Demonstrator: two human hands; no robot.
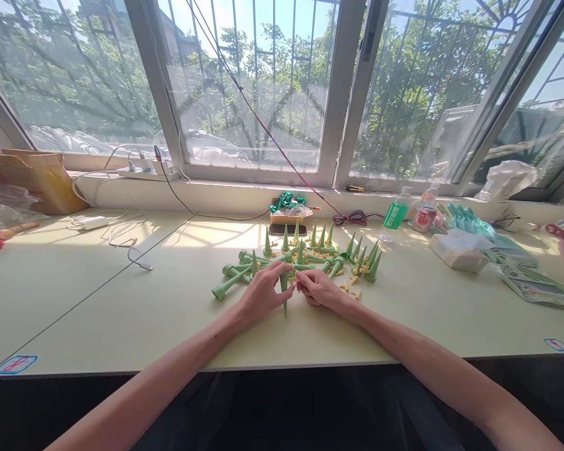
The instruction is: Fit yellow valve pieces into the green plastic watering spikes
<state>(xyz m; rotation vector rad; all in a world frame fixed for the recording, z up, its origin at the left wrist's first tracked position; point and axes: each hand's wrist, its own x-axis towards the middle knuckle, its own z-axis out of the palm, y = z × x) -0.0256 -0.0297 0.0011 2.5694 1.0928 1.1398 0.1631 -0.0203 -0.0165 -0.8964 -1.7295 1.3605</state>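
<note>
My left hand point(262, 289) is closed around a green plant watering spike point(284, 304), its pointed end down toward the table. Close against it, my right hand point(323, 289) pinches a small yellow valve point(292, 280) at the side of the spike. Whether the valve sits fully in the spike cannot be told, as fingers cover part of it. Just beyond both hands, several more green spikes stand upright, and several green tubes point(230, 285) lie on their sides. Loose yellow valves point(355, 295) are scattered right of my right hand.
A small box with green cords point(287, 203) and a dark phone point(287, 230) are behind the spikes. Farther right are a green-labelled bottle point(395, 216), a tissue pack point(459, 249) and plastic packets point(538, 285). White cables point(130, 247) and a cardboard box point(47, 181) occupy the left.
</note>
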